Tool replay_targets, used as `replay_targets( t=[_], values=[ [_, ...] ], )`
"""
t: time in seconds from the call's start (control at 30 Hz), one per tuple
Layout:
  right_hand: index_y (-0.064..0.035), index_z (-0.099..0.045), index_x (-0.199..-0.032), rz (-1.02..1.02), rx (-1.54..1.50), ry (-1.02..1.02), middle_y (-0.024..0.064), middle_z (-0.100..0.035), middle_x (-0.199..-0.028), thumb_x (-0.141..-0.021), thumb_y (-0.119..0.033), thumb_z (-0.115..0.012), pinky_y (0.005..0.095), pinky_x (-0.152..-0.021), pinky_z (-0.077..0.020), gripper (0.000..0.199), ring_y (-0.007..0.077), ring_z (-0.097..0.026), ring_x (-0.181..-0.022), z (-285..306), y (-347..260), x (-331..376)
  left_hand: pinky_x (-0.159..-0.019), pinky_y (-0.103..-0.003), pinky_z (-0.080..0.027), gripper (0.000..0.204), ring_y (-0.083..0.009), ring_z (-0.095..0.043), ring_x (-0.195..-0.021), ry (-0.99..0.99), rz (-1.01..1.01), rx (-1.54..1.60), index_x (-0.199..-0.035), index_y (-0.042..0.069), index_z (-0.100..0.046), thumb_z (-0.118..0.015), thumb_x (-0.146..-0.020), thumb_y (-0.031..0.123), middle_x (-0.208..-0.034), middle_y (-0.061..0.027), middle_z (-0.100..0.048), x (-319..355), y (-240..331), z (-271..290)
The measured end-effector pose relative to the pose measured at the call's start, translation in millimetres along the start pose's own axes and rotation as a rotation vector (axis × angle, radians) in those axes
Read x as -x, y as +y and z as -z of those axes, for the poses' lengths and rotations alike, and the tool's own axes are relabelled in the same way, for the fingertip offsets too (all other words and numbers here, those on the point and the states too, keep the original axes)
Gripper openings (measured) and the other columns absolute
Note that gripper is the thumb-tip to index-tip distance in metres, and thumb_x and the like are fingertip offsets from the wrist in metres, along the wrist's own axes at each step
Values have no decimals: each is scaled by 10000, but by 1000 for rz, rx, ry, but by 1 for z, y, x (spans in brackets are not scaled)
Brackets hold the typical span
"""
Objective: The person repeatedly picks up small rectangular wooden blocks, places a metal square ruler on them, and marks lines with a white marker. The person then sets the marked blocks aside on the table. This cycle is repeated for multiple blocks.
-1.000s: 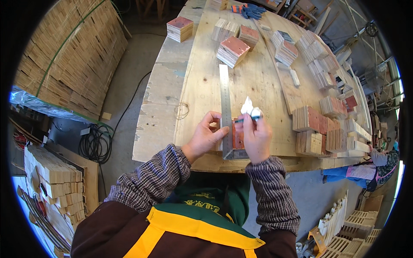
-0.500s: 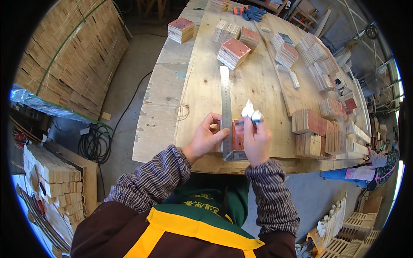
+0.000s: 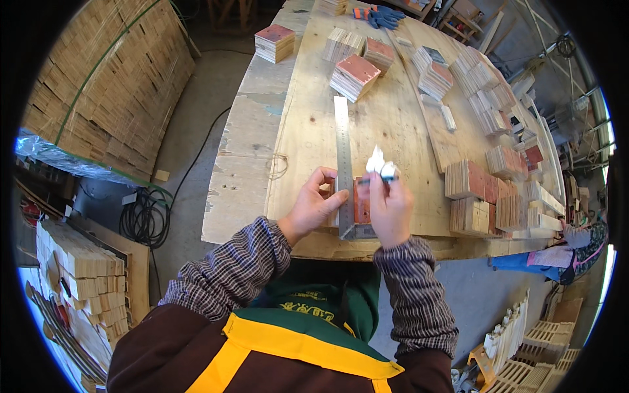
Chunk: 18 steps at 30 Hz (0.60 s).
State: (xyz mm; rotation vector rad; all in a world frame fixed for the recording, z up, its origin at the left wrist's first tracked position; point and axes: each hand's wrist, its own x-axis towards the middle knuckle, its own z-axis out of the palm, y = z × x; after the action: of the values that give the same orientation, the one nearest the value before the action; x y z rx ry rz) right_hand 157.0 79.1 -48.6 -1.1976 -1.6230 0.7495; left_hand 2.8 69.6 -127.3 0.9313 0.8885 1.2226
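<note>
My left hand (image 3: 316, 204) is closed on a steel try square (image 3: 343, 141), thumb on its graduated blade. The blade points away from me, and its stock (image 3: 359, 231) lies by the table's near edge. Under and beside the blade sits a red-faced plywood block (image 3: 362, 203), partly hidden by the square and my hands. To the right of the blade, my right hand (image 3: 392, 211) pinches a thin dark pen (image 3: 388, 178) over the block. A bright white, crumpled-looking thing (image 3: 379, 162) shows at its fingertips; I cannot make out what it is.
Red-topped plywood blocks (image 3: 355, 77) stand farther up the plywood table (image 3: 308, 131). More block stacks (image 3: 468, 180) line its right side. Gloves (image 3: 380, 18) lie at the far end. A wrapped wood stack (image 3: 111, 78) and coiled cable (image 3: 141, 219) are left; another person (image 3: 557, 255) is far right.
Both hands keep their hold, and the square stays on the block. My right hand's fingertips and the white thing have shifted slightly. The whole view has moved a little.
</note>
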Motion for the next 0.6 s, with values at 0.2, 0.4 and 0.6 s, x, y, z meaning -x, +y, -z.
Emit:
replay_targets(
  t=[0.2,0.4,0.6],
  values=[
    [50,-588,-1113,1,57,-80,96,-684,-862,-962,8,-550,254,-603,-565,161,139,-702,-681,22,-22,52,-728,-250,-528,349,-104,-594,-852,3,-40,-23,-1164,64,-493,-696,-883,100,-1069,-53,-552,-1,-6,1],
    [38,-587,-1059,10,21,5,92,-692,-836,-978,-52,-559,265,-606,-566,124,141,-702,-679,-1,-2,2,-753,-255,-527,352,-113,-595,-873,0,2,-1,-1170,62,-496,-697,-884,101,-1066,-52,-553,0,0,-1],
    [39,-588,-1070,-48,60,-47,97,-687,-858,-975,-46,-562,263,-607,-568,130,142,-700,-677,9,-8,18,-755,-264,-528,368,-115,-593,-875,-2,-20,-14,-1185,56,-493,-700,-888,120,-1084,-58,-546,0,-2,0]
  ],
)
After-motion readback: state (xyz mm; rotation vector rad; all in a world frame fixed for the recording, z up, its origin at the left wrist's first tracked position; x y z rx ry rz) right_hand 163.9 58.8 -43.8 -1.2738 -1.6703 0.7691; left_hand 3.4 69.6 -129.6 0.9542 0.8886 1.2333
